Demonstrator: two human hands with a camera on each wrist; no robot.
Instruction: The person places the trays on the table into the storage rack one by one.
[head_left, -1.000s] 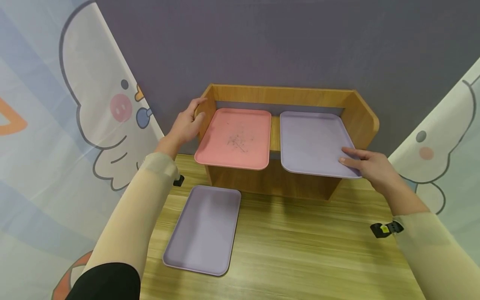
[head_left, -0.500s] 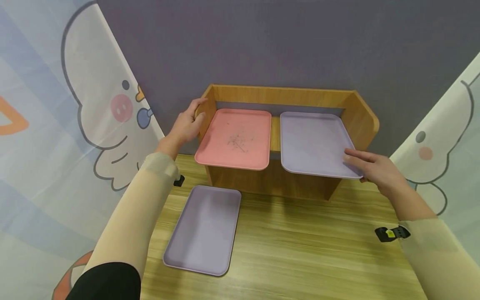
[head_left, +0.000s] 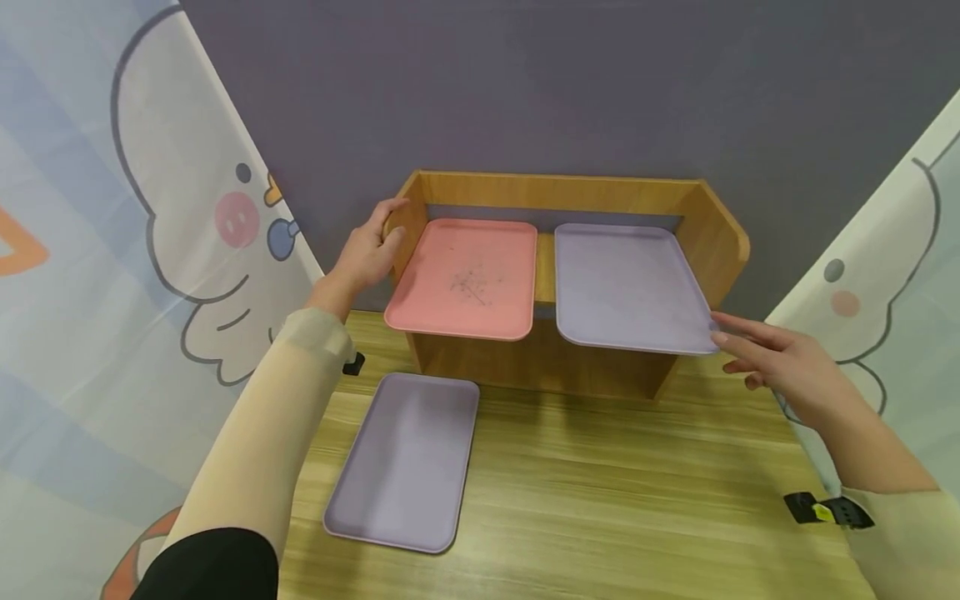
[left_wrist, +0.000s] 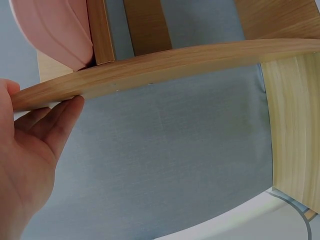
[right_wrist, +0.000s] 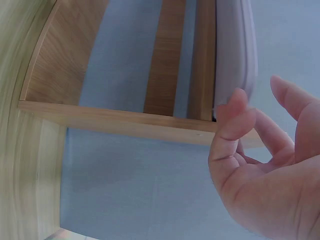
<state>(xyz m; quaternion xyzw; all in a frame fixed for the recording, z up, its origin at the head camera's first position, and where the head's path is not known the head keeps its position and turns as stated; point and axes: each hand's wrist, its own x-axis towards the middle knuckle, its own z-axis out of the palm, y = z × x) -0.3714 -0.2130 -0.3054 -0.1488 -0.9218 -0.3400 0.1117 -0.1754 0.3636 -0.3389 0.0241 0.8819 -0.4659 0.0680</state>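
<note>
My left hand (head_left: pixel 367 254) grips the left side panel of a small wooden shelf (head_left: pixel 555 190). In the left wrist view, fingers and thumb lie on opposite sides of that panel (left_wrist: pixel 175 62). A pink tray (head_left: pixel 491 275) with a dark plant-like print lies on the shelf's left half. Beside it on the right half lies a light purple tray (head_left: pixel 626 287), its front overhanging. My right hand (head_left: pixel 787 362) is at that tray's front right corner, fingers loosely bent. The right wrist view shows the thumb apart from the fingertips, which are close to the tray's rim (right_wrist: pixel 237 55).
A second purple tray (head_left: pixel 408 458) lies on the wood-grain surface (head_left: pixel 600 500) in front of the shelf, to the left. A dark grey wall (head_left: pixel 562 83) stands behind. Printed cartoon curtains (head_left: pixel 217 150) hang on both sides.
My right hand has let go of the right purple tray's edge and moved outward to the right. The left hand keeps its grip, and the trays lie as before.
</note>
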